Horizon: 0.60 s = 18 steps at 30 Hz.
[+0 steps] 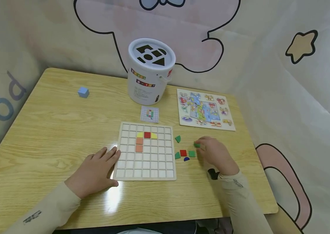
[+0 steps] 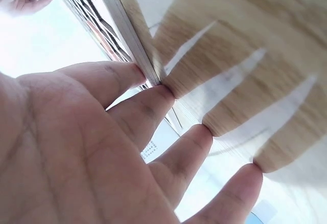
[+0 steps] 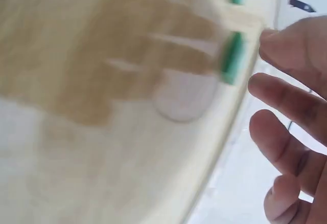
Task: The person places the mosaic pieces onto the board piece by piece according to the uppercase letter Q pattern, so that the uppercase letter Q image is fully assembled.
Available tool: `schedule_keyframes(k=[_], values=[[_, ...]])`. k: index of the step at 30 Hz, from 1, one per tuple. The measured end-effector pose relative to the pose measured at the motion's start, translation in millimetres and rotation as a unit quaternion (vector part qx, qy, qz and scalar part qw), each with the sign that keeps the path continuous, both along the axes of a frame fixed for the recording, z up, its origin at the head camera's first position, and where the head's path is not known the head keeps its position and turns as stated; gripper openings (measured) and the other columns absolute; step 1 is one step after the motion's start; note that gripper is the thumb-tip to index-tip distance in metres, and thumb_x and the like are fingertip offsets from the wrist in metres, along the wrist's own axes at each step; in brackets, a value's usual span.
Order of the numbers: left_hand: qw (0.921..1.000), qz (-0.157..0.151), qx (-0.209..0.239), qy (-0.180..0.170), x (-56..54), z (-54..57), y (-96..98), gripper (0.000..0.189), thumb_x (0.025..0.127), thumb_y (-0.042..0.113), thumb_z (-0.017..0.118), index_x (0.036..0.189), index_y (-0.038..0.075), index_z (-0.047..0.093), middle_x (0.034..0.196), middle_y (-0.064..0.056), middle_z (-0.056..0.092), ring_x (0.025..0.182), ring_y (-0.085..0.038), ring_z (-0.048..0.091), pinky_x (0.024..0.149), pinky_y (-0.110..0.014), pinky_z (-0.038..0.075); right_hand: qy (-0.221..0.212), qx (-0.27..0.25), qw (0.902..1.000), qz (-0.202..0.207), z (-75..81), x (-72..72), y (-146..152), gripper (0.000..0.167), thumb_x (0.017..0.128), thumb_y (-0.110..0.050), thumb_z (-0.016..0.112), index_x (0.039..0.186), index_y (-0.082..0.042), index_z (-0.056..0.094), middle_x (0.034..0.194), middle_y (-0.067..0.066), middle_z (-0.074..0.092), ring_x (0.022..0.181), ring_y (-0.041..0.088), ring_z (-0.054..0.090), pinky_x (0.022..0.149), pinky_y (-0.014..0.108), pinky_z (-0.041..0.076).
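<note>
Right grip [image 1: 215,154] near flat green piece [image 1: 197,145], woodgrain tabletop [image 1: 53,130]

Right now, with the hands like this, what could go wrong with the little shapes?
The left hand touches the board's left edge, so a push could slide it into the lower green wedge by its right edge.
The right hand is near the loose red square, green square and blue piece, so it might knock them.
The wedge and green square share a colour, so they might get mixed up.
</note>
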State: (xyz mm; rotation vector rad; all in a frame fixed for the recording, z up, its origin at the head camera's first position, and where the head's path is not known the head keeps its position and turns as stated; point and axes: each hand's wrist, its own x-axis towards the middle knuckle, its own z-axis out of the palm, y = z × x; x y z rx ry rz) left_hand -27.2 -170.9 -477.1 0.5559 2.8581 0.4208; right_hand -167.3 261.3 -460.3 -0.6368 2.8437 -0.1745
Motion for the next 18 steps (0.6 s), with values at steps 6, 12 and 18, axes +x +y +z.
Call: schedule_keyframes(k=[6, 12, 18], values=[[1.0, 0.0, 0.002, 0.002, 1.3, 0.0, -1.0, 0.106, 0.082, 0.06, 0.087, 0.161, 0.002, 0.046, 0.165, -0.02, 0.043, 0.148, -0.052, 0.039, 0.106, -0.071, 0.042, 0.034, 0.009, 0.999, 0.026, -11.1, -2.8, 2.4, 0.018, 0.099, -0.013, 0.078, 0.116, -0.009, 0.083, 0.12, 0.009, 0.077, 0.108, 0.032, 0.074, 0.087, 0.051, 0.062], [1.0, -0.003, -0.001, 0.009, 1.2, -1.2, -2.5, 0.106, 0.082, 0.061, 0.085, 0.161, 0.002, 0.046, 0.165, -0.02, 0.043, 0.148, -0.052, 0.04, 0.105, -0.071, 0.044, 0.039, 0.01, 0.9991, 0.015, -10.2, -8.6, -5.9, 0.014, 0.096, -0.009, 0.079, 0.107, -0.014, 0.085, 0.11, 0.005, 0.079, 0.1, 0.027, 0.075, 0.082, 0.047, 0.062], [1.0, -0.002, -0.002, 0.003, -0.5, -0.8, -1.4, 0.106, 0.083, 0.062, 0.085, 0.161, 0.002, 0.045, 0.165, -0.02, 0.042, 0.148, -0.051, 0.039, 0.105, -0.071, 0.043, 0.008, 0.028, 0.9994, -0.017, -11.6, -18.4, -17.5, 0.023, 0.087, -0.008, 0.073, 0.105, -0.018, 0.083, 0.099, -0.001, 0.077, 0.079, 0.017, 0.066, 0.065, 0.038, 0.056]])
